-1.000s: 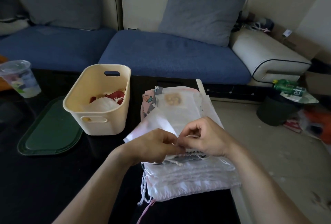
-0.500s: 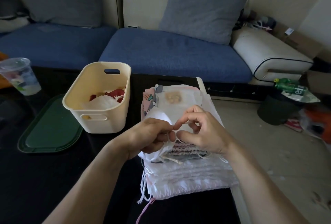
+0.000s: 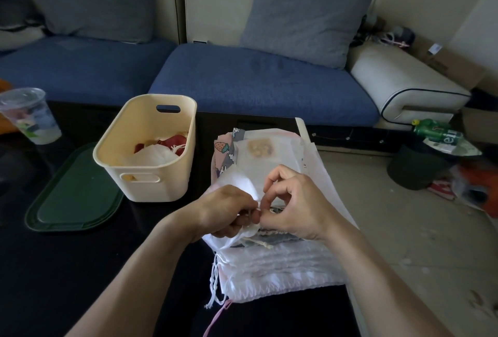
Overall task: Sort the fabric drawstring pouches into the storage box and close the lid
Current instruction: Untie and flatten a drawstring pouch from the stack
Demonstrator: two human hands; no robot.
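A stack of fabric drawstring pouches (image 3: pixel 280 266) lies on the dark table in front of me, mostly white, with a strawberry-print one (image 3: pixel 225 153) peeking out at the back left. My left hand (image 3: pixel 225 211) grips the gathered top of a white pouch (image 3: pixel 237 183) lifted off the stack. My right hand (image 3: pixel 293 206) pinches that pouch's mouth or cord next to the left fingertips. The cream storage box (image 3: pixel 147 172) stands open to the left, with a white and a red pouch inside. Its dark green lid (image 3: pixel 75 196) lies flat beside it.
A clear plastic cup (image 3: pixel 29 115) stands at the table's far left. A blue sofa with grey cushions (image 3: pixel 301 13) runs behind the table. On the floor to the right sit a dark bin (image 3: pixel 415 166) with a green bottle and some clutter.
The white pouch has been gathered up from lying flat into a bunch between both hands. My hands have shifted slightly and now work at its mouth.
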